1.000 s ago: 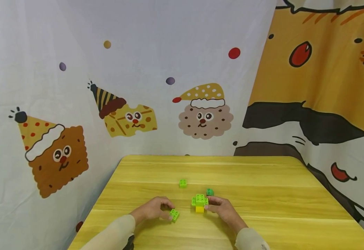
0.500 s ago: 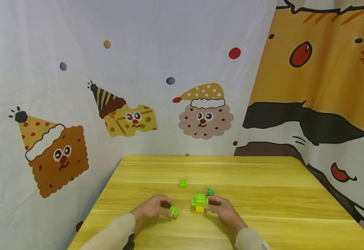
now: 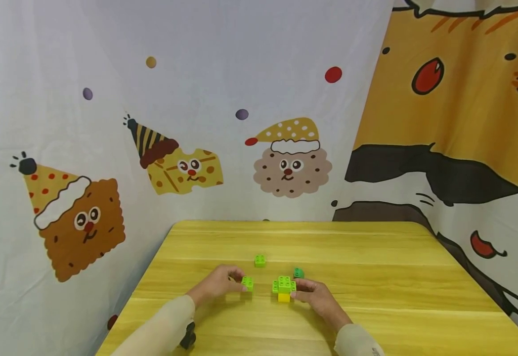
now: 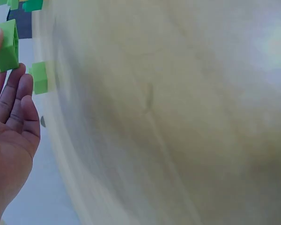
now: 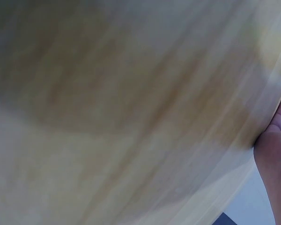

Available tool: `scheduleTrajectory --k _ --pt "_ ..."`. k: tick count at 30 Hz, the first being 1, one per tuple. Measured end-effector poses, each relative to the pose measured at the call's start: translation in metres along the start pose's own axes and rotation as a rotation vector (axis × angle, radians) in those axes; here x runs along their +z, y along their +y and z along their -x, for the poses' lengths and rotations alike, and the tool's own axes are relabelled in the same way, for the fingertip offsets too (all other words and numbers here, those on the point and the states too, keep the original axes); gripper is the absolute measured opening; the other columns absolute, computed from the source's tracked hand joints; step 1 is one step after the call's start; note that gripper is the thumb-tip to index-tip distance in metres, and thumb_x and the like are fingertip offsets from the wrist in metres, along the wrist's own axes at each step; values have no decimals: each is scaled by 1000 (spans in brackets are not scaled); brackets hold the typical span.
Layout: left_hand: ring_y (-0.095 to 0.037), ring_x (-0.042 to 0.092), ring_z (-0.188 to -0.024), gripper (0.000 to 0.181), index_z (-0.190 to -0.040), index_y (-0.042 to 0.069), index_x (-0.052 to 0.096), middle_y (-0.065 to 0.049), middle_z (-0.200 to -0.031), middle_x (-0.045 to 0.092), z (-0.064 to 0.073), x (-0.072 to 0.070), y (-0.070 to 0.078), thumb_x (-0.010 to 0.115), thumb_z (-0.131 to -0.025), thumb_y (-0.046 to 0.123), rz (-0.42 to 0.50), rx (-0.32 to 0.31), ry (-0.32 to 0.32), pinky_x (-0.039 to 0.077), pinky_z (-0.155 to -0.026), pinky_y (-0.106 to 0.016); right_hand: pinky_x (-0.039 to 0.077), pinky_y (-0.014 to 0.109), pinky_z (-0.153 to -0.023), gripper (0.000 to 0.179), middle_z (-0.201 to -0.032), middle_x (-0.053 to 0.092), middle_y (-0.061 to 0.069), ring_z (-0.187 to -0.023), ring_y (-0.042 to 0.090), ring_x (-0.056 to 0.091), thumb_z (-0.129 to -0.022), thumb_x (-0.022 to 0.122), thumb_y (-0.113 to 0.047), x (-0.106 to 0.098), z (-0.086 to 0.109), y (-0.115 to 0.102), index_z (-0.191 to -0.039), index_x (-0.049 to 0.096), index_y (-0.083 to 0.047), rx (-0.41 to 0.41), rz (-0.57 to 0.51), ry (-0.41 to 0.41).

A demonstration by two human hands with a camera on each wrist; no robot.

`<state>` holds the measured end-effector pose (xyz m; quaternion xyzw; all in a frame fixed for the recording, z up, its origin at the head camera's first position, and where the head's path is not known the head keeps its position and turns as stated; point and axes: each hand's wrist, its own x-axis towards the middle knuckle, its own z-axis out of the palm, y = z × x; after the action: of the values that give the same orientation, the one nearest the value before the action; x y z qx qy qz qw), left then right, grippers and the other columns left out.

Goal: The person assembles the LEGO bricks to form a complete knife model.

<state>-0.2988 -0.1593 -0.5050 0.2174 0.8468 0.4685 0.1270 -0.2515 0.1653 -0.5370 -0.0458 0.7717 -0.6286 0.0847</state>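
Between thumb and fingertips, my left hand [image 3: 218, 285] pinches a lime green toy building brick [image 3: 247, 283]; the left wrist view shows this brick [image 4: 8, 47] tilted in the fingers. My right hand [image 3: 318, 295] grips the right side of a small build of bricks. That build has a lime green brick [image 3: 284, 282] on top, narrower lime green pieces sticking out at both sides, and a yellow brick [image 3: 283, 297] beneath. A short gap separates the pinched brick from the build. In the right wrist view only part of the right hand [image 5: 276, 140] shows, and the build is out of frame.
Farther back on the wooden table [image 3: 374, 257] sits a loose lime green brick [image 3: 260, 260]. A darker green, rounded brick [image 3: 299, 273] lies just behind the build. A printed cloth [image 3: 196, 99] hangs beyond the table's far edge.
My left hand has moved away from me with the lime green brick, which has turned straighter and is now level with the build. The right hand and the build have stayed in place.
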Motion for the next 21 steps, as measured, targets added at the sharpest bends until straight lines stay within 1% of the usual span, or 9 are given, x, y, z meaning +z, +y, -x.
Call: scheduleTrajectory --k 6,10,16,21 --pt "-24 56 -94 22 -102 17 72 -1 -98 63 -5 -3 5 80 -86 29 4 14 28 46 -75 -39 51 40 -88 50 -120 66 12 -107 23 60 -86 79 -25 1 1 -3 -128 65 -1 5 8 9" --pt "-25 56 -93 22 -102 19 72 0 -97 63 -8 -4 6 80 -85 31 -7 20 38 47 -74 -38 49 42 -91 51 -122 66 12 -109 24 59 -87 78 -26 1 2 -4 -129 64 -1 7 5 -5" --pt "-23 55 -90 26 -104 18 71 0 -95 63 -12 -4 6 81 -85 32 -11 33 60 48 -71 -36 49 42 -92 51 -121 66 11 -109 24 59 -87 79 -27 0 2 -3 -129 65 -2 7 6 -7" --pt "-21 56 -87 27 -105 17 70 -1 -94 64 -16 -4 8 80 -85 33 5 28 92 48 -70 -34 49 43 -92 50 -121 66 10 -109 24 59 -87 79 -27 1 1 -3 -128 65 -2 14 6 2"
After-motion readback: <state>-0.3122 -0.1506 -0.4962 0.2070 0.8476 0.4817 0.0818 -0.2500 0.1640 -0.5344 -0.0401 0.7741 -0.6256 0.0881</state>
